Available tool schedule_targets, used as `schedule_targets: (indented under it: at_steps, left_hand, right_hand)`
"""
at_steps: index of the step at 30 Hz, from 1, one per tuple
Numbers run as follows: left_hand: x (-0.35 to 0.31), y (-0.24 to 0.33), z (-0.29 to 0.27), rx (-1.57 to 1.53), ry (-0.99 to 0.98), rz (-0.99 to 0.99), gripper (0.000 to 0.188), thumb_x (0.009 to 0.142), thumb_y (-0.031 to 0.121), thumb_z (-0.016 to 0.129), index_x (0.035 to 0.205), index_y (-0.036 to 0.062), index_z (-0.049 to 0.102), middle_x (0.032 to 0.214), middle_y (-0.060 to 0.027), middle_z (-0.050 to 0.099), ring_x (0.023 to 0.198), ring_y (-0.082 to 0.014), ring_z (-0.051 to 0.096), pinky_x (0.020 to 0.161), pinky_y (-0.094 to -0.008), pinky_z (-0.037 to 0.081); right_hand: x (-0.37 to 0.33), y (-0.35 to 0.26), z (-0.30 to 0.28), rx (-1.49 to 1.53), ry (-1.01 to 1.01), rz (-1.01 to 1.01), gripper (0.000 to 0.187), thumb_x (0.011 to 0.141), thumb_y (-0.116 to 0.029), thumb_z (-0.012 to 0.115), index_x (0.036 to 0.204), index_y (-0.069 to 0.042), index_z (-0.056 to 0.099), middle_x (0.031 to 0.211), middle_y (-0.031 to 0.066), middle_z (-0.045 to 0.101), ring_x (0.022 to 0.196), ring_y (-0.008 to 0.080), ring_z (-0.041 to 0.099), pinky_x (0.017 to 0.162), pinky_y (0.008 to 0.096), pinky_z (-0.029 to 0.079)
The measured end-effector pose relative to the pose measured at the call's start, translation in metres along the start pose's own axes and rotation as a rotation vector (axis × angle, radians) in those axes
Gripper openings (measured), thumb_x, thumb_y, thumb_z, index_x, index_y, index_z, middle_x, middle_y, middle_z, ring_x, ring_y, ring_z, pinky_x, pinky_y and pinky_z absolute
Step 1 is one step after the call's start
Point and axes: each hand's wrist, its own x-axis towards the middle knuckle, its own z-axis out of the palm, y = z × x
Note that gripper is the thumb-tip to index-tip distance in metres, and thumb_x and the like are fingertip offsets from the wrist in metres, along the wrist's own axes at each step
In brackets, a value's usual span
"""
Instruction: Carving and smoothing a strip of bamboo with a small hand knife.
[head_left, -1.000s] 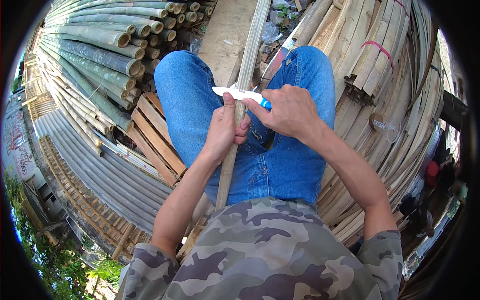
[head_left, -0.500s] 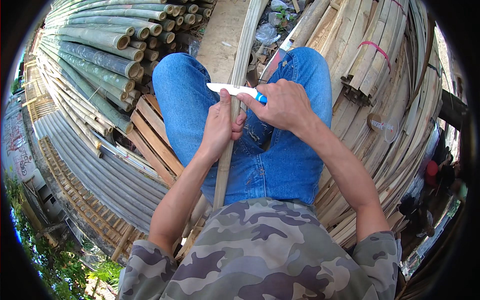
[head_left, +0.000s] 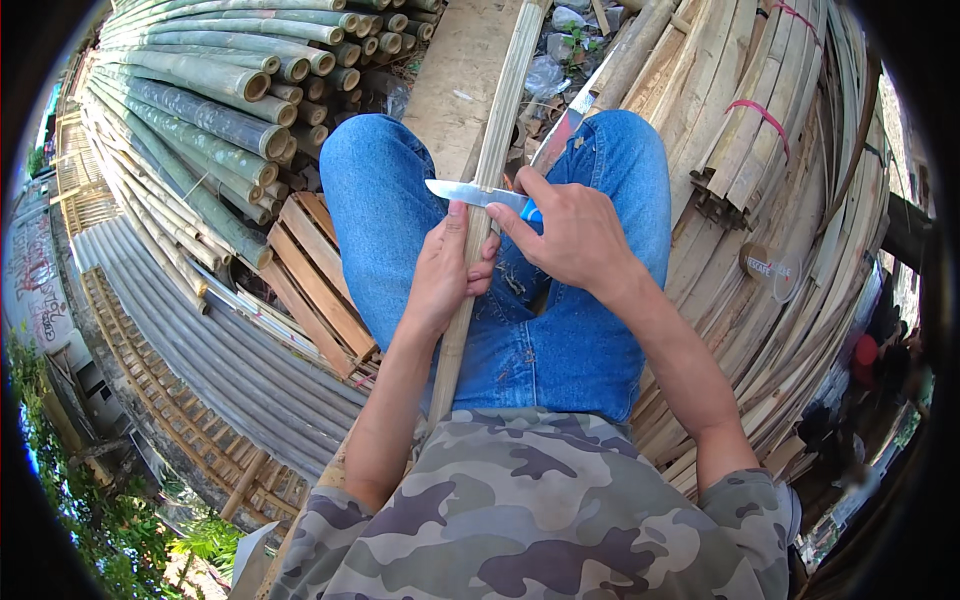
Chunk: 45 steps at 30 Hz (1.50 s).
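Note:
Between my bent, jeans-clad knees I hold a long, ridged strip of split bamboo [head_left: 508, 95], which slants from my lap up past my feet. My left hand [head_left: 450, 265] is closed around the strip, its thumb up near the blade of a knife [head_left: 462, 192]. My right hand [head_left: 572, 235] grips the knife's blue and white handle, mostly hidden by the fingers. The blade lies crosswise over the strip, its tip pointing left. My right thumb reaches to the strip just below the blade.
Green bamboo poles [head_left: 230, 75] are stacked at far left, beside a wooden crate [head_left: 315, 275] and grey corrugated sheets [head_left: 230, 330]. Bundled split bamboo [head_left: 745, 150] lies at right with a clear plastic cup [head_left: 785, 275]. A flat metal blade [head_left: 580, 103] lies beyond my right knee.
The whole view has shifted slightly. The knife blade has tilted and looks greyer, still across the bamboo strip. Both hands keep their grips, and the strip leans a little more to the right.

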Motion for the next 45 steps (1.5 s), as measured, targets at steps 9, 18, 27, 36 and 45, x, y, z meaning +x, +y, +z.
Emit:
schedule_targets:
  at_steps: [9, 18, 27, 36, 45]
  left_hand:
    - [-0.004, 0.007, 0.003, 0.737, 0.382, 0.612, 0.083, 0.099, 0.029, 0.058, 0.149, -0.0067, 0.003, 0.13, -0.0222, 0.047, 0.08, -0.0198, 0.066, 0.061, -0.0285, 0.056]
    - [-0.014, -0.011, 0.007, 0.689, 0.181, 0.172, 0.044, 0.106, 0.039, 0.038, 0.104, -0.0019, 0.055, 0.069, -0.005, 0.057, 0.06, -0.0097, 0.056, 0.048, -0.026, 0.042]
    - [-0.01, -0.03, 0.001, 0.525, 0.193, 0.201, 0.043, 0.106, 0.044, 0.035, 0.088, 0.0084, 0.051, 0.06, 0.0051, 0.042, 0.047, -0.003, 0.036, 0.042, -0.02, 0.03]
    - [-0.023, -0.023, 0.005, 0.425, 0.201, 0.153, 0.042, 0.105, 0.041, 0.041, 0.089, 0.0042, 0.053, 0.061, 0.0016, 0.048, 0.05, -0.0055, 0.045, 0.045, -0.0222, 0.037]
    - [-0.06, -0.028, 0.004, 0.614, 0.192, 0.137, 0.035, 0.105, 0.032, 0.043, 0.094, 0.0001, 0.052, 0.065, -0.005, 0.054, 0.055, -0.0125, 0.055, 0.05, -0.0303, 0.045]
  right_hand:
    - [0.005, -0.004, -0.004, 0.029, -0.013, -0.053, 0.041, 0.092, -0.046, 0.058, 0.09, -0.006, 0.064, 0.059, 0.0174, 0.06, 0.059, 0.0375, 0.063, 0.055, 0.0477, 0.047]
    - [-0.004, 0.002, 0.006, 0.044, 0.028, -0.06, 0.045, 0.093, -0.046, 0.056, 0.079, -0.004, 0.059, 0.054, 0.0189, 0.056, 0.054, 0.0387, 0.06, 0.051, 0.0482, 0.046]
    - [0.0, 0.008, 0.006, -0.057, 0.026, -0.113, 0.05, 0.094, -0.045, 0.055, 0.07, -0.002, 0.061, 0.051, 0.0202, 0.054, 0.052, 0.0398, 0.059, 0.05, 0.0488, 0.046]
    - [0.031, 0.023, -0.071, 0.293, 0.219, 0.084, 0.047, 0.097, -0.043, 0.053, 0.083, 0.001, 0.063, 0.064, 0.0179, 0.062, 0.057, 0.035, 0.061, 0.057, 0.0414, 0.046]
    - [-0.004, 0.015, -0.024, 0.359, 0.076, 0.071, 0.031, 0.101, -0.031, 0.052, 0.094, -0.001, 0.057, 0.063, 0.0103, 0.052, 0.056, 0.0181, 0.048, 0.056, 0.035, 0.04]
